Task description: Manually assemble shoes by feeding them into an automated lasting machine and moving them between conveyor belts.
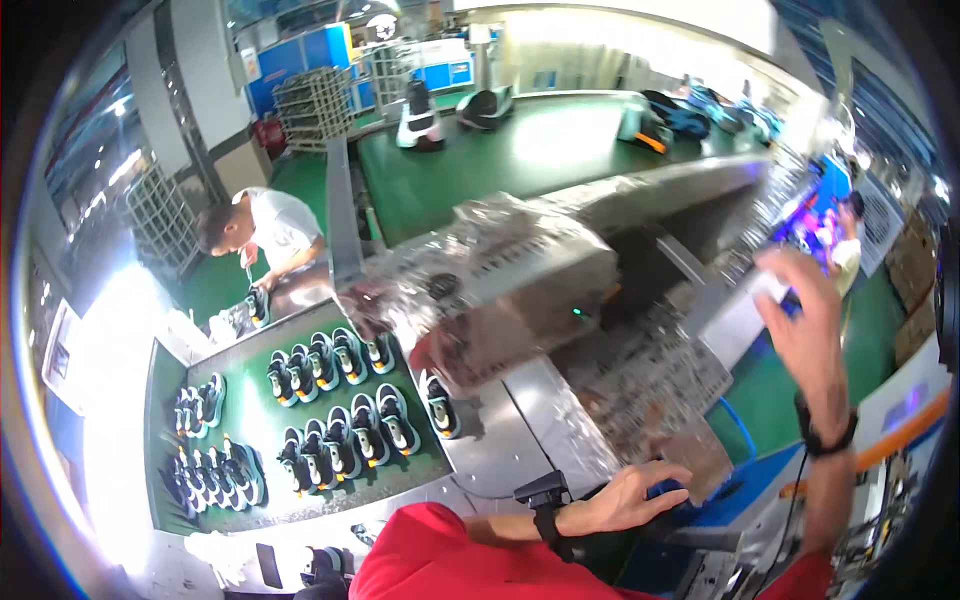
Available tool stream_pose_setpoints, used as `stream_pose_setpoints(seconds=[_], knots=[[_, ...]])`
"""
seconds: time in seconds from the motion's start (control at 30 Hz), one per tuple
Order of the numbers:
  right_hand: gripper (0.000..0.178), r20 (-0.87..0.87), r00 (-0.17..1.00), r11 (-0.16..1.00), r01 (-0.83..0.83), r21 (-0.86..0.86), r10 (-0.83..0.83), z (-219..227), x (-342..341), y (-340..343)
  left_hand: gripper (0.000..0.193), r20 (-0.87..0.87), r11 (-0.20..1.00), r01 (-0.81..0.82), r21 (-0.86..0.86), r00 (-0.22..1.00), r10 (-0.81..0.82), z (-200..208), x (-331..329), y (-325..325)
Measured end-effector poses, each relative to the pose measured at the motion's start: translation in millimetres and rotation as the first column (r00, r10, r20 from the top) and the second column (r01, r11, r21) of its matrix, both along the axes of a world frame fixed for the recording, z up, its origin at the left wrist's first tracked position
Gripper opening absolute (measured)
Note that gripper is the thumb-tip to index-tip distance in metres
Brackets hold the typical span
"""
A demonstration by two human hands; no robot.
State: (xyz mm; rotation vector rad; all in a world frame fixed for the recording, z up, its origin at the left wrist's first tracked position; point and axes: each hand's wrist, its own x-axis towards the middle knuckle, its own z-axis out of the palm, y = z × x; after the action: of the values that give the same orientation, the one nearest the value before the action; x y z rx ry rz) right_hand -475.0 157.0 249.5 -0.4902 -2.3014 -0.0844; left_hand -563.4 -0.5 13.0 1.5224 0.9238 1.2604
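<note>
Your left hand (625, 497) lies flat, fingers spread, on the foil-wrapped machine (640, 385); your right hand (808, 320) hangs raised, open, holding nothing.

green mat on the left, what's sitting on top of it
On the green mat, rows of dark sneakers with light soles stand in pairs. One more shoe sits off it, on the metal surface. The mat's far edge is hidden by another person bending over it.

Left hand (628, 497) rests on the foil-wrapped machine (560, 300); right hand (808, 320) raised.
</note>
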Motion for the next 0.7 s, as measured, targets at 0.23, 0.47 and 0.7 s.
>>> stream_pose_setpoints(seconds=[0.23,0.47,0.7], knots=[[0.054,0.444,0.893,0.728,-0.356,0.586,0.078,59.2,-322.7,137.9,0.049,-0.215,0.858,-0.158,0.489,0.931,0.294,-36.3,-67.1,62.6],[0.053,0.564,0.826,0.446,-0.499,0.743,-0.014,24.7,-539.8,203.5,0.062,-0.566,0.670,-0.132,0.730,0.432,0.702,-86.3,-60.3,45.8],[0.052,0.548,0.830,0.432,-0.458,0.777,-0.105,18.6,-542.7,189.6,0.061,-0.671,0.824,-0.020,0.567,0.569,0.475,-103.0,-61.5,65.2]])
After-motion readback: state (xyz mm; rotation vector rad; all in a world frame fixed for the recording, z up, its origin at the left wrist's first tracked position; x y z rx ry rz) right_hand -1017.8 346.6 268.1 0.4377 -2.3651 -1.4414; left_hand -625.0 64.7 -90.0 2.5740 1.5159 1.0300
